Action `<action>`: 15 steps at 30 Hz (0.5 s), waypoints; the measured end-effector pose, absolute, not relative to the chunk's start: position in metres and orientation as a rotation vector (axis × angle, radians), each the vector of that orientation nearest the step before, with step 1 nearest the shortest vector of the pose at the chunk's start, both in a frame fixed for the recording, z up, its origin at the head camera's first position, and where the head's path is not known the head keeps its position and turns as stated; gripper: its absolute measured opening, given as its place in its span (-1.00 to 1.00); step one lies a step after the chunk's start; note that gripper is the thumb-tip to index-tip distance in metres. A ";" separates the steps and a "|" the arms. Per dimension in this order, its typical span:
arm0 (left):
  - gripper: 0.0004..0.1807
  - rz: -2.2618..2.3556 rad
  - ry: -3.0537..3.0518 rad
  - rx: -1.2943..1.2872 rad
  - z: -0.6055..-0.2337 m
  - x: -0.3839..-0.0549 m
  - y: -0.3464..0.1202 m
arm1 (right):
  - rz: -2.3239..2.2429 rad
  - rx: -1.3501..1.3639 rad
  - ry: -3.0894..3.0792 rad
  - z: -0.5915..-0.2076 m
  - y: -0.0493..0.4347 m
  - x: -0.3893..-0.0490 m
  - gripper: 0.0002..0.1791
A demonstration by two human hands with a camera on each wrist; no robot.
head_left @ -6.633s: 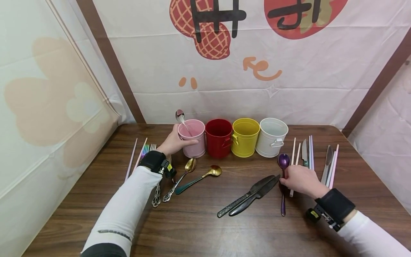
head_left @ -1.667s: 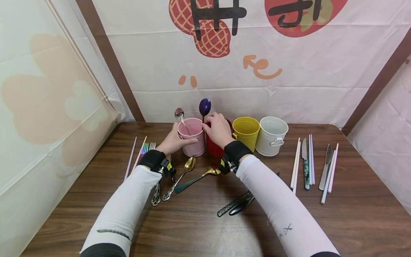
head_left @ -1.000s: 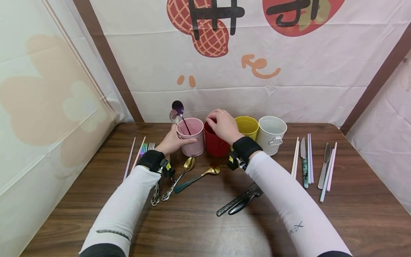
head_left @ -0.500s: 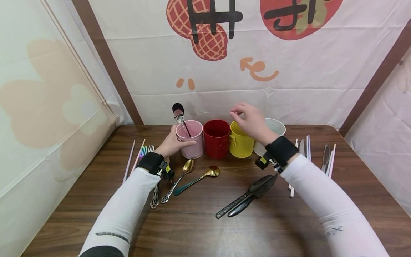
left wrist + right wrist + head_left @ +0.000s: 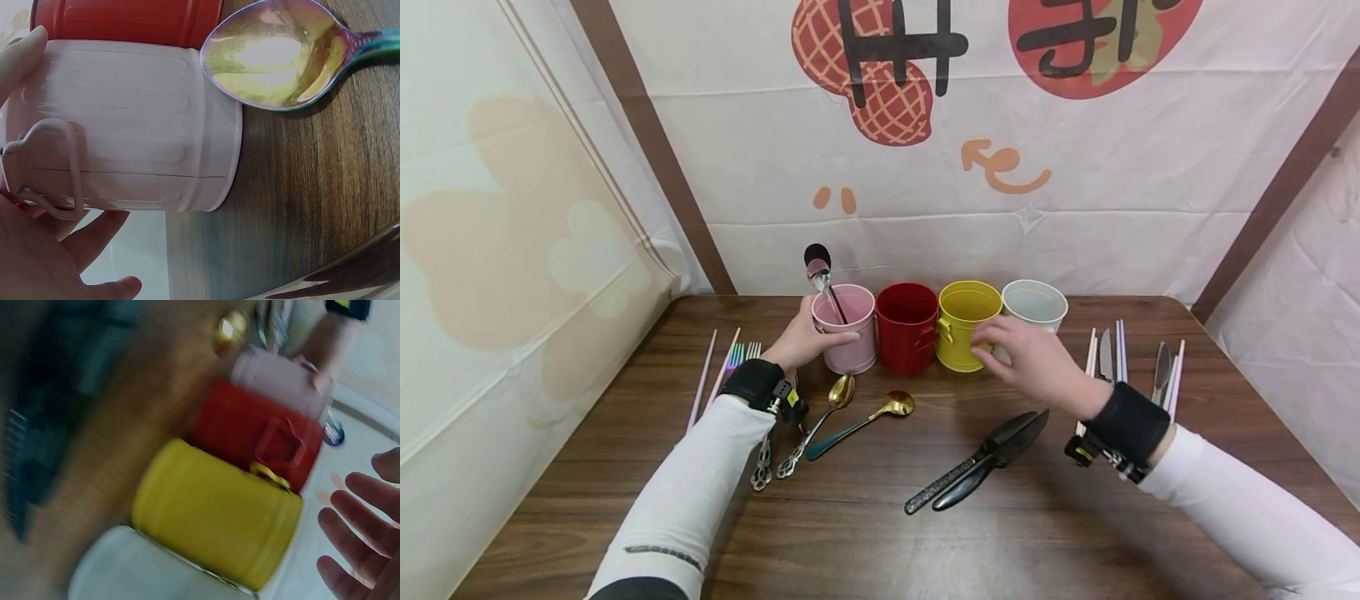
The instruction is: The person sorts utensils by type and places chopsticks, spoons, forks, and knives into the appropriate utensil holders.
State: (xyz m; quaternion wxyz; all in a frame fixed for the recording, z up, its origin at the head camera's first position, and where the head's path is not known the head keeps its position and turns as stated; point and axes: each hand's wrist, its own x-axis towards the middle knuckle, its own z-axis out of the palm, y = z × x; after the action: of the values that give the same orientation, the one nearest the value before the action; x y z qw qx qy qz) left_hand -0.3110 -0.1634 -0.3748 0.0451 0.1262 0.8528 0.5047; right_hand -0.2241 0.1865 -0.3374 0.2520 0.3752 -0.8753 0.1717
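Observation:
My left hand grips the pink bucket at its left side near the rim, thumb across the front. In the left wrist view the fingers reach round the pink wall by its handle. A silver spoon and a dark purple spoon stand in this bucket, bowls up, leaning left. My right hand holds nothing; it is in front of the white bucket, beside the yellow bucket. Its fingers spread loosely in the right wrist view. The red bucket stands between pink and yellow.
Gold-bowled spoons lie before the pink bucket. Two dark knives lie crossed at centre right. Chopsticks and forks lie on the left. More chopsticks and knives lie on the right.
My right hand took the purple spoon from the table's right side, put it into the pink bucket and let go. It then moved back right and lower. My left hand stayed on the bucket.

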 end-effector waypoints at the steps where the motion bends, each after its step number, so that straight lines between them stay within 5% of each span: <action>1: -0.01 1.546 2.601 0.383 -0.375 -0.311 -0.163 | 0.453 1.034 -2.390 -0.343 0.187 -0.220 -0.85; 15: -0.01 1.565 2.588 0.390 -0.376 -0.312 -0.164 | 0.321 1.495 -2.495 -0.393 0.182 -0.184 -0.78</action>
State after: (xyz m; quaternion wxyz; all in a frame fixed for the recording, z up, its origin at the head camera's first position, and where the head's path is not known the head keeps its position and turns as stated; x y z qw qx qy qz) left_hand -0.3117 -0.1640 -0.3757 0.0459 0.1277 0.8478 0.5127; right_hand -0.1841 0.1815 -0.3933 0.1075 0.5079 -0.8477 0.1090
